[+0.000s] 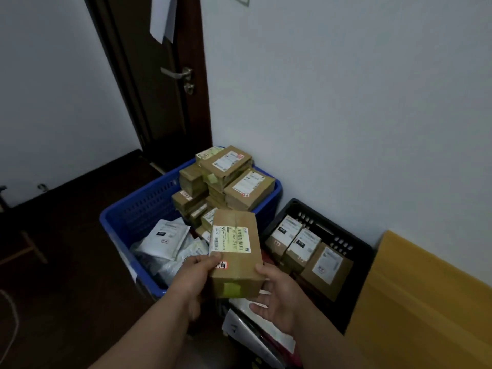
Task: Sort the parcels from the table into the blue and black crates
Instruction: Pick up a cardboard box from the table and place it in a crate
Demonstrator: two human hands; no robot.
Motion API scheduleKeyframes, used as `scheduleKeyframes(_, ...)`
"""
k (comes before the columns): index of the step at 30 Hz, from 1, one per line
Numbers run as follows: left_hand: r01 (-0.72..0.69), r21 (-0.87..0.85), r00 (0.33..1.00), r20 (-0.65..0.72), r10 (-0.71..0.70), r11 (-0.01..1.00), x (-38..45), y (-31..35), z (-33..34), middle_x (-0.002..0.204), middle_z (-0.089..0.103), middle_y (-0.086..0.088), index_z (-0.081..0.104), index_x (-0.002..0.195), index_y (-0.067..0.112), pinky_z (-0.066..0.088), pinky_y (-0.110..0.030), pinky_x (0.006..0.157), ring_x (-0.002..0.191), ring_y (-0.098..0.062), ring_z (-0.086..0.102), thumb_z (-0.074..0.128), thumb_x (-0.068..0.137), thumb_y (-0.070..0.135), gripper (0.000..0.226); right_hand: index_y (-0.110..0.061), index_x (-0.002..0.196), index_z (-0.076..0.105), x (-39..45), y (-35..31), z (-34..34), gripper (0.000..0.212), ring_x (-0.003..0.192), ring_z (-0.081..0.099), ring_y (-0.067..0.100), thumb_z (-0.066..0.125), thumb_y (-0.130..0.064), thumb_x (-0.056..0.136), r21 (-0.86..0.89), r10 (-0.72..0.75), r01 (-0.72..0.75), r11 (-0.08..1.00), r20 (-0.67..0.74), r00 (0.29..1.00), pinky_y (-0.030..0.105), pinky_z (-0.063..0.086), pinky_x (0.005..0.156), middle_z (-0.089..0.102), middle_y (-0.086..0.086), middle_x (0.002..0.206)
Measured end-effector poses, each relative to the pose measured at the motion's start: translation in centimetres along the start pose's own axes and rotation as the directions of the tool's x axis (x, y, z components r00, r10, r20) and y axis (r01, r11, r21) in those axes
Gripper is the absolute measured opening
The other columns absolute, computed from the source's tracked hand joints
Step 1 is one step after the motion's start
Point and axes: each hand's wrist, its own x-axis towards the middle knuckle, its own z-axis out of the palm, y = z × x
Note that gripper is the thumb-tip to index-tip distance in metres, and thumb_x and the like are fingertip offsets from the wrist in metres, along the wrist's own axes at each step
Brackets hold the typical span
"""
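I hold a brown cardboard parcel point(235, 258) with a white shipping label on top, in the air between the two crates. My left hand point(195, 275) pinches its near left edge, thumb on top. My right hand point(277, 296) supports its near right corner from below, fingers curled under it. The blue crate point(133, 217) on the left holds a tall stack of cardboard boxes at the back and white mailer bags at the front. The black crate point(343, 243) on the right holds three labelled boxes side by side.
A dark door point(159, 83) stands behind the blue crate. White wall runs behind both crates. A yellow board point(426, 302) leans against the wall at the right. More flat packages point(255, 328) lie under my hands. Dark floor lies on the left.
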Motion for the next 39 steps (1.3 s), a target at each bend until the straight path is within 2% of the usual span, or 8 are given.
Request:
scheduleKeyframes(5, 0.124, -0.081, 0.992, 0.015, -0.123, 0.989, 3.6, 2.2, -4.0, 0.092, 0.074, -0.015, 0.06, 0.114, 0.011, 0.055, -0.036, 0.053, 0.078, -0.031, 0.072, 0.066, 0.089, 0.022, 0.028, -0.014, 0.118, 0.063, 4.9, -0.8, 3.9, 0.035, 0.09, 0.059, 0.023, 0.062, -0.032, 0.087, -0.056, 0.072, -0.075, 0.996, -0.066, 0.995, 0.03, 0.045, 0.069, 0.066, 0.009, 0.113)
scheduleKeyframes(12, 0.114, -0.08, 0.991, -0.063, -0.12, 0.99, 13.2, 9.1, -12.6, 0.115, 0.065, -0.014, 0.031, 0.146, 0.036, 0.053, -0.05, 0.082, 0.102, -0.036, 0.063, 0.066, 0.089, 0.025, 0.068, -0.011, 0.115, 0.064, 13.3, -1.8, 11.8, 0.042, 0.095, 0.058, 0.025, 0.066, -0.031, 0.078, -0.003, 0.134, -0.136, 0.991, -0.132, 0.982, 0.034, 0.037, 0.076, 0.07, 0.01, 0.105)
scheduleKeyframes(18, 0.176, -0.021, 0.983, -0.044, -0.177, 0.984, 20.1, 13.5, -16.5, 0.105, 0.069, -0.014, 0.038, 0.128, 0.046, 0.057, -0.05, 0.063, 0.095, -0.036, 0.066, 0.073, 0.081, 0.02, 0.064, -0.014, 0.114, 0.065, 18.0, -2.2, 17.2, 0.043, 0.098, 0.066, 0.028, 0.076, -0.034, 0.078, 0.194, 0.056, -0.001, 0.981, -0.276, 0.96, 0.037, 0.053, 0.076, 0.073, 0.01, 0.104)
scheduleKeyframes(22, 0.226, 0.033, 0.972, -0.078, -0.223, 0.974, 23.7, 13.8, -15.7, 0.125, 0.054, -0.018, 0.04, 0.116, 0.042, 0.056, -0.059, 0.068, 0.112, -0.041, 0.055, 0.082, 0.071, 0.021, 0.065, -0.011, 0.116, 0.06, 19.3, -2.6, 17.2, 0.037, 0.089, 0.069, 0.03, 0.071, -0.029, 0.086, 0.292, 0.081, 0.029, 0.956, -0.359, 0.93, 0.035, 0.053, 0.065, 0.072, 0.014, 0.099)
scheduleKeyframes(26, 0.245, -0.036, 0.963, -0.109, -0.247, 0.969, 25.9, 13.8, -14.0, 0.111, 0.06, -0.02, 0.034, 0.116, 0.037, 0.057, -0.057, 0.066, 0.097, -0.04, 0.063, 0.078, 0.078, 0.014, 0.062, -0.013, 0.115, 0.06, 21.0, -3.8, 17.2, 0.031, 0.088, 0.069, 0.031, 0.068, -0.028, 0.089, 0.335, 0.142, -0.016, 0.942, -0.354, 0.924, 0.038, 0.057, 0.065, 0.073, 0.013, 0.094)
scheduleKeyframes(31, 0.237, -0.034, 0.959, -0.153, -0.239, 0.971, 29.0, 13.7, -11.6, 0.111, 0.06, -0.018, 0.033, 0.125, 0.032, 0.057, -0.054, 0.067, 0.098, -0.037, 0.063, 0.074, 0.082, 0.01, 0.063, -0.018, 0.119, 0.057, 24.1, -5.2, 16.6, 0.031, 0.098, 0.063, 0.029, 0.061, -0.034, 0.093, 0.294, 0.209, -0.101, 0.951, -0.366, 0.907, 0.038, 0.051, 0.069, 0.068, 0.009, 0.108)
scheduleKeyframes(36, 0.231, 0.014, 0.96, -0.165, -0.226, 0.973, 32.9, 13.9, -9.0, 0.101, 0.065, -0.014, 0.048, 0.094, 0.023, 0.058, -0.048, 0.058, 0.092, -0.033, 0.065, 0.071, 0.085, 0.007, 0.03, -0.016, 0.132, 0.05, 28.3, -7.4, 14.5, 0.038, 0.077, 0.057, 0.014, 0.056, -0.031, 0.097, 0.038, 0.119, -0.114, 0.993, -0.446, 0.887, 0.023, 0.041, 0.053, 0.062, 0.003, 0.107)
scheduleKeyframes(39, 0.261, -0.005, 0.955, -0.146, -0.259, 0.965, 35.2, 13.4, -6.9, 0.111, 0.064, -0.016, 0.046, 0.128, 0.013, 0.058, -0.053, 0.068, 0.094, -0.034, 0.065, 0.07, 0.086, 0.007, 0.049, -0.016, 0.13, 0.05, 30.6, -8.4, 12.9, 0.034, 0.074, 0.053, 0.012, 0.054, -0.025, 0.097, -0.065, 0.1, -0.147, 0.987, -0.469, 0.877, 0.021, 0.039, 0.049, 0.059, 0.002, 0.102)
